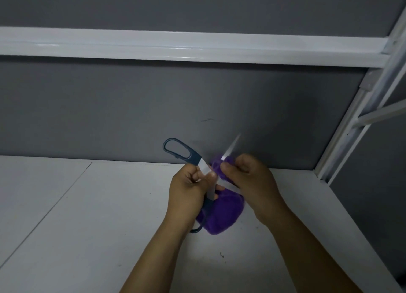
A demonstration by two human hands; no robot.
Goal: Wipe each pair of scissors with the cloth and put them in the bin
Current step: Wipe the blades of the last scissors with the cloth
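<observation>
Low centre, over the white tabletop (87,215), left hand (189,194) grips open scissors (203,166); right hand (250,183) pinches purple cloth (222,213); grey partition (131,108) behind.

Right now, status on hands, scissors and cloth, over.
Left hand grips open scissors. Right hand pinches purple cloth round one blade. No bin in view.

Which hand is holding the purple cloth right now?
The right hand pinches the purple cloth around the scissors; the left hand grips the scissors themselves.
</observation>
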